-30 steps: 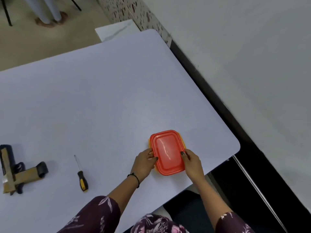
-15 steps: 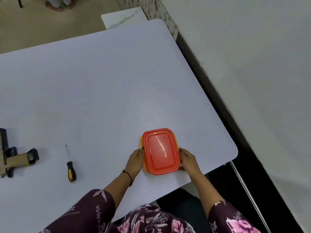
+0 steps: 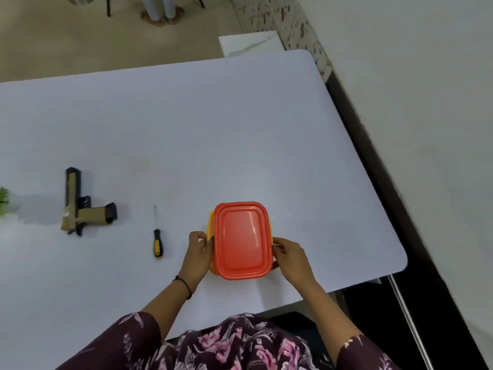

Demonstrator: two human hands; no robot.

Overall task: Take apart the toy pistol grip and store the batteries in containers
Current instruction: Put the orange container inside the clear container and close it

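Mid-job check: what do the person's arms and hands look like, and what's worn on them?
Both forearms are bare. The left sleeve and right sleeve are dark maroon with a pink and pale floral print. The left hand has a thin black band at its wrist; the right hand wears nothing visible.

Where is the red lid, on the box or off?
On. The red lid covers the yellow box; left hand and right hand grip its sides. Snapped tight: cannot tell.

Bright, even light falls from overhead; the white desk [image 3: 186,124] looks slightly bluish. Shadows beside the toy pistol [image 3: 80,206] are soft. A glare streak crosses the red lid [image 3: 241,239]. Edges bend, and detail is soft.
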